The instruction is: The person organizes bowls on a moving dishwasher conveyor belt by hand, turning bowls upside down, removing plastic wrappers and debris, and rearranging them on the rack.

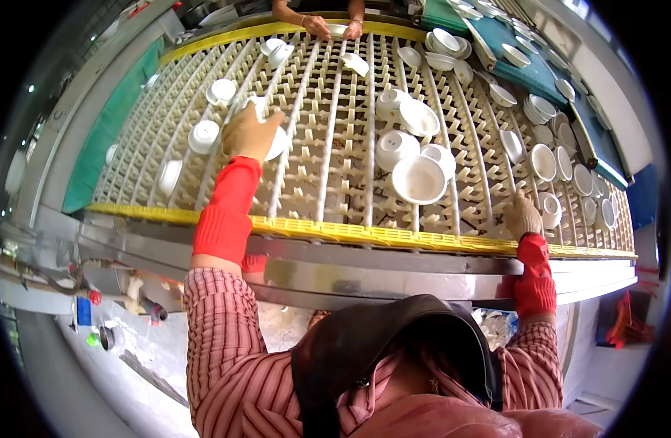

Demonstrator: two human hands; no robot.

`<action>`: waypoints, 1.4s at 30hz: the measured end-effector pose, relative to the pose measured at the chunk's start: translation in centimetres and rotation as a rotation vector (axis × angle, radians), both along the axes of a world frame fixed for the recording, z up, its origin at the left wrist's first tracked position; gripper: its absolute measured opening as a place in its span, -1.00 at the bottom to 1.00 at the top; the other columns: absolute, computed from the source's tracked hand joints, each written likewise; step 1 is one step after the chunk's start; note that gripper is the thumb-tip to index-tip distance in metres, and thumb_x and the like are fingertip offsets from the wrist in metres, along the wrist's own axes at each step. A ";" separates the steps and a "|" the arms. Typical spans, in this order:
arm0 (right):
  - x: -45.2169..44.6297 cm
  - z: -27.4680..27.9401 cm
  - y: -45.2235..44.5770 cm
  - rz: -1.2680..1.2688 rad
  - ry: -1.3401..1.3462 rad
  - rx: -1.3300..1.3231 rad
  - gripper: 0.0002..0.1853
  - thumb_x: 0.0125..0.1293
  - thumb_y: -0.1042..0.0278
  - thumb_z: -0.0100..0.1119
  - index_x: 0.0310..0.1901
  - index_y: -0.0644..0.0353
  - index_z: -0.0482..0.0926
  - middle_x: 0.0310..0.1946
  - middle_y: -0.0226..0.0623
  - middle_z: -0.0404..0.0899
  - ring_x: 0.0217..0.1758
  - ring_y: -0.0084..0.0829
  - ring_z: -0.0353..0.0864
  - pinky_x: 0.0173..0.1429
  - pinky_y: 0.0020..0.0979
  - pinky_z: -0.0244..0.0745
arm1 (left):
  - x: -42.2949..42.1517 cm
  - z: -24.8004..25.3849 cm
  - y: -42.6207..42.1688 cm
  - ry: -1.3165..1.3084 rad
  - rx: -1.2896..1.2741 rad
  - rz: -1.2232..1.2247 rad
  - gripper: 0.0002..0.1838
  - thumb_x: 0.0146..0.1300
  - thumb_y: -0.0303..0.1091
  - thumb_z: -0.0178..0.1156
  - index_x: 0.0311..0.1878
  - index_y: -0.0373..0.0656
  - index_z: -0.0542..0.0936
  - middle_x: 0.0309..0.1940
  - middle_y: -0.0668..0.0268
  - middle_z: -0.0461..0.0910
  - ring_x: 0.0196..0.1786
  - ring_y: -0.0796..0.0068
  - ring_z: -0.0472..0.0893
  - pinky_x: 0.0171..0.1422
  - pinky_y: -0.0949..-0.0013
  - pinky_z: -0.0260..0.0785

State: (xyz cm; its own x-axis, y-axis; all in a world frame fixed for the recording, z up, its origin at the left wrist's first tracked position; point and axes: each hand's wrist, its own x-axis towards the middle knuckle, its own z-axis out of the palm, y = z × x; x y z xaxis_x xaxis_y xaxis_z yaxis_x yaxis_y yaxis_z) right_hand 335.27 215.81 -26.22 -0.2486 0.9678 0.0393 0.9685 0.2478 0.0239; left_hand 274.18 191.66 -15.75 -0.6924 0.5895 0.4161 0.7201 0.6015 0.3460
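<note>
The left hand (253,133) is over the belt's (328,219) left half, fingers spread wide beside two white bowls, one (277,144) partly under it; whether it grips either, I cannot tell. The right hand (523,217) is at the near yellow edge (350,231), right of centre, beside an upturned bowl (550,212); its finger spread is unclear. Another person's hands (318,28) hold a dish (337,31) at the far edge.

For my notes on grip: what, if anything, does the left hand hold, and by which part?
The left hand is over a far bowl and a near bowl; whether it grips either, and by which part, cannot be told.
</note>
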 end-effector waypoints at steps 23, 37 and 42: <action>-1.6 0.1 -1.0 -0.118 -0.010 0.076 -0.29 0.36 0.11 0.42 0.50 0.21 0.57 0.07 0.10 0.81 0.13 0.14 0.81 0.25 0.07 0.70 | -0.4 -4.7 32.4 -0.217 -0.268 -0.228 -0.65 0.59 -0.12 0.20 0.31 0.28 0.81 0.26 0.30 0.84 0.32 0.09 0.80 0.40 0.02 0.64; -1.4 0.6 -0.4 0.057 0.330 0.343 -0.51 0.45 0.10 0.47 0.32 0.11 0.75 -0.23 -0.01 0.80 -0.15 0.04 0.83 -0.10 -0.02 0.68 | 3.7 0.8 11.4 -0.047 0.007 -0.875 -0.88 0.41 -0.44 0.38 -0.16 -0.25 0.85 -0.06 0.09 0.89 -0.06 0.15 0.86 0.15 0.18 0.72; -14.6 9.9 -7.1 0.388 0.519 0.137 -0.22 0.24 0.37 0.66 0.52 0.23 0.60 0.16 0.08 0.82 0.14 -0.03 0.88 0.19 -0.15 0.79 | 8.3 2.2 3.6 -0.337 -0.053 -0.757 -0.72 0.37 -0.52 0.38 0.11 -0.19 0.86 0.01 0.15 0.90 0.03 0.23 0.87 0.18 0.26 0.76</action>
